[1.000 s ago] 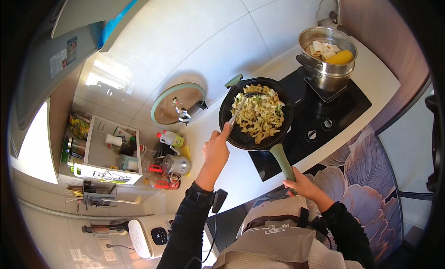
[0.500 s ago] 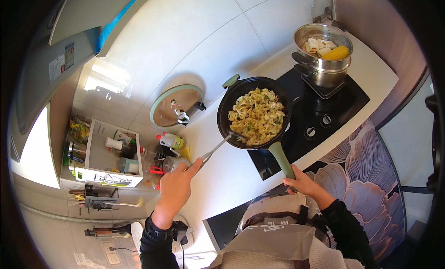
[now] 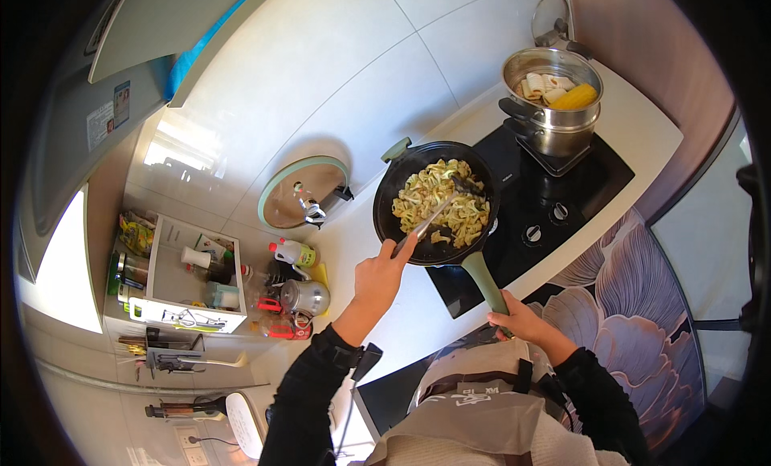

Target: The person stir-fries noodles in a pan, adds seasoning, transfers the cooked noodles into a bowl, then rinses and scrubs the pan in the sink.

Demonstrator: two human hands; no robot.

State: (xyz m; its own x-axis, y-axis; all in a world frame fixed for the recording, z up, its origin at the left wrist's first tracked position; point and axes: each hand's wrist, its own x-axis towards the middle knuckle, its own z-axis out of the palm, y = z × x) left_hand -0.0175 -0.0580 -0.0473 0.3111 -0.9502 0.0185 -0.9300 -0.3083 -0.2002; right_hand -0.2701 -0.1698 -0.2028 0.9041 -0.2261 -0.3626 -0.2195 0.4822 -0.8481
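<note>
A dark wok (image 3: pixel 385 215) with a green handle (image 3: pixel 483 283) sits on the black cooktop (image 3: pixel 522 229), filled with browned cauliflower pieces (image 3: pixel 430 185). My left hand (image 3: pixel 379 283) is closed round the metal handle of a spatula (image 3: pixel 434 215). The spatula's dark head lies among the cauliflower toward the wok's right side. With my right hand (image 3: pixel 520 320) I grip the end of the wok's handle, fingers wrapped round it.
Behind and right stands a steel steamer pot (image 3: pixel 554 117) holding corn and pale rolls. A glass lid (image 3: pixel 293 195) leans on the wall to the left. Kettle (image 3: pixel 304 298), bottles and a white rack (image 3: pixel 197 253) crowd the left counter.
My left hand has moved right and a little forward, pushing the spatula from the wok's near edge across to its right side. The cauliflower has shifted; my right hand still grips the handle.
</note>
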